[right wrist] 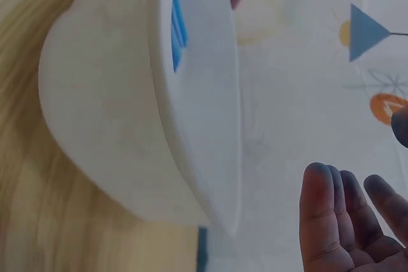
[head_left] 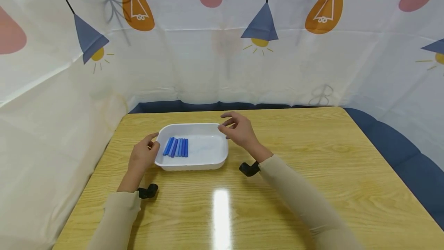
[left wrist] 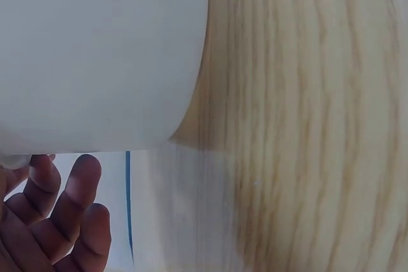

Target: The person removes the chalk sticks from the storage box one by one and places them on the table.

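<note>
A white plastic tray point(head_left: 208, 159) sits near the far edge of the table. Several blue and violet chalk sticks point(head_left: 176, 147) lie side by side in its left half, and faint blue smudges mark the bare bottom beside them. At the left end, my left hand point(head_left: 141, 155) holds the tray's rim between thumb and fingers; its curled fingers point(left wrist: 83, 183) show by the tray's edge in the left wrist view. My right hand point(head_left: 241, 131) hovers at the far right corner with fingers loosely bent and nothing in them. Dark bluish stains cover its fingertips point(right wrist: 317, 179).
The wood-grain table point(head_left: 312, 173) extends to the right and in front of the tray. A dark blue padded seat point(head_left: 392, 153) runs along its right and far edges. White printed cloth point(head_left: 208, 68) hangs behind and at the left. Black wrist cameras point(head_left: 250, 169) sit at both cuffs.
</note>
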A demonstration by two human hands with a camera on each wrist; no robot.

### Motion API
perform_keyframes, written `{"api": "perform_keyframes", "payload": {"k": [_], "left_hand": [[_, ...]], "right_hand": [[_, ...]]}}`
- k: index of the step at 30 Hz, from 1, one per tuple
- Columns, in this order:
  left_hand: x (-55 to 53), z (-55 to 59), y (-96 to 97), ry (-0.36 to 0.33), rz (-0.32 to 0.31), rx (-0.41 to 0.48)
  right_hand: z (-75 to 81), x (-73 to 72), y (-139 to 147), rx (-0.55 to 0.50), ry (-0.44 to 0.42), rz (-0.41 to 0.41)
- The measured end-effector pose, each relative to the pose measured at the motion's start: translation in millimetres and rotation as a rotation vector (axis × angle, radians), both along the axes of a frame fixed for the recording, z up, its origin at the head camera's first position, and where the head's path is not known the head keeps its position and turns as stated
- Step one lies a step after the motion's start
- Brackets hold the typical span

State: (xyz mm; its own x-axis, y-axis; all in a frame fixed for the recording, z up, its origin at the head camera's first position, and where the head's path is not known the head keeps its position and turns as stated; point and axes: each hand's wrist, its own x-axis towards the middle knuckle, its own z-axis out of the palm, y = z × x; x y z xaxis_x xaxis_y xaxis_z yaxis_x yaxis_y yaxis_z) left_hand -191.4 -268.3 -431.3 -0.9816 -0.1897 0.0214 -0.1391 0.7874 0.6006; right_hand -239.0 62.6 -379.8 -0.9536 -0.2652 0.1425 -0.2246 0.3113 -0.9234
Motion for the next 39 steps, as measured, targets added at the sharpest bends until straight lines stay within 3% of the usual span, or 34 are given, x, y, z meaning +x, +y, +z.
{"api": "perform_keyframes", "payload": {"k": [5, 13, 26, 39], "left_hand": [[0.7, -0.1, 0.1, 0.008, 0.002, 0.019], [0.1, -1.2, 2.6, -0.005, 0.016, 0.058], [0.2, -5.2, 0.0, -0.003, 0.029, 0.076], [0.3, -4.2, 1.2, 0.033, 0.044, 0.102]], "right_hand": [[-7.6, -4.2, -25, -0.003, -0.083, 0.044], [-14.8, -3.5, -57, 0.102, -0.099, 0.030], [-17.1, 2.1, -98, -0.003, -0.232, 0.057], [-32.9, -6.2, -122, 0.071, -0.268, 0.025]]}}
